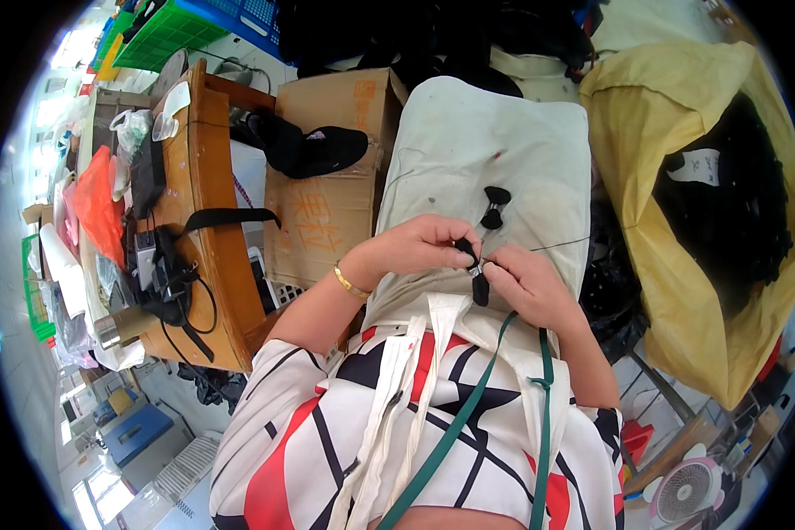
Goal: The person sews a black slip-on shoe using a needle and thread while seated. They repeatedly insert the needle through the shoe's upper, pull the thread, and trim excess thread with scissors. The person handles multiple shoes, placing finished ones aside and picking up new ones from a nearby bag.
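Close in front of me, a small black fabric bow (480,290) with a shiny silvery middle is pinched between my two hands. My left hand (420,246), with a gold bracelet at the wrist, grips its upper end between thumb and fingers. Fingers of my right hand (532,283) are pressed together at the bow's silvery middle; whether they also hold a needle is too small to tell. A dark thread (564,243) runs off to the right from near that hand. Just beyond my hands, a second black bow (495,208) lies on a white cloth-covered surface (433,132).
Left stands a cardboard box (314,212) with a black shoe-like item (327,152) on it, beside a wooden table (208,168) with a black strap. A yellow sack (645,106) of black items is at right. A fan (685,491) sits lower right.
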Demonstrator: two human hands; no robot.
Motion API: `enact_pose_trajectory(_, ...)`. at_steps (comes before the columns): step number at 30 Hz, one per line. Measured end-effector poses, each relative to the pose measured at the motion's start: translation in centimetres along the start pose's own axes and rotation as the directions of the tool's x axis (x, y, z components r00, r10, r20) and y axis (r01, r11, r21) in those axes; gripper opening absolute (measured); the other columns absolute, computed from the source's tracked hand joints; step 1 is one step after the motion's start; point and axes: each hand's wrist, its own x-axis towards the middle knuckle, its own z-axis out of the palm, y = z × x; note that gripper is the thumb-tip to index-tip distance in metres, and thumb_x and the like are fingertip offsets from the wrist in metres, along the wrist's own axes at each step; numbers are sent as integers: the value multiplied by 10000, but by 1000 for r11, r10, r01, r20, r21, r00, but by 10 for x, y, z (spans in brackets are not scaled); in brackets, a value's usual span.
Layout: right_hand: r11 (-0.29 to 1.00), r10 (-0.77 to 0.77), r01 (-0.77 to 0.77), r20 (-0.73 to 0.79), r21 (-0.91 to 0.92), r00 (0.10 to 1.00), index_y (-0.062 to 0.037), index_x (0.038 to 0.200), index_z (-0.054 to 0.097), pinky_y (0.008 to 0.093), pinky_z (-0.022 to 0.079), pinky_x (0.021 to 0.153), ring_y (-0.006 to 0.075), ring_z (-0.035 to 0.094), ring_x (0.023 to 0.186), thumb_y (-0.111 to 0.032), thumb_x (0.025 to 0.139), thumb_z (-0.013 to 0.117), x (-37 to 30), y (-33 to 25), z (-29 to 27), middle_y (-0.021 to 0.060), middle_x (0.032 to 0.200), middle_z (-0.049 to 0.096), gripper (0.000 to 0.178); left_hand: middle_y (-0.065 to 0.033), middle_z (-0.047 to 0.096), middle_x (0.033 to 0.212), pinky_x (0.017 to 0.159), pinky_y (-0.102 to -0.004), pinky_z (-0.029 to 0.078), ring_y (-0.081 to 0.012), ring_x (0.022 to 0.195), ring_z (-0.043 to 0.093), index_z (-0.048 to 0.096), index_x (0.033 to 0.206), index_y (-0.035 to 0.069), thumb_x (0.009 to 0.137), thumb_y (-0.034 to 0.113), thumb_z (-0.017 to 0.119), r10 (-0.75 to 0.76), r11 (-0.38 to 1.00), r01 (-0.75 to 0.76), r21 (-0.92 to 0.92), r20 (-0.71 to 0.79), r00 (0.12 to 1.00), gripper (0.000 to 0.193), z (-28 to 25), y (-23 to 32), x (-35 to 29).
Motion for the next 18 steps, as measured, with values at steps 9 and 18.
enact_pose_trajectory(9, 997, -45, 44, 3, 60, 999, 9, 886, 605, 361, 453, 695, 310, 554, 748, -244, 982, 544, 3, -1, 2, 146, 793, 580, 277, 10, 603, 1002, 877, -253, 439, -81, 951, 522, 613, 1066, 8, 959, 100, 616, -9, 1000, 8, 14, 11, 1000, 142, 2, -2, 1)
enact_pose_trajectory(18, 985, 103, -94, -53, 144, 993, 7, 942, 646, 370, 474, 706, 303, 594, 759, -271, 944, 608, 1, 9, 1, 154, 795, 613, 281, 5, 637, 866, 726, -226, 492, -63, 789, 588, 647, 1000, 26, 946, 152, 640, -175, 982, 152, -113, -242, 954, 137, 2, -9, 3)
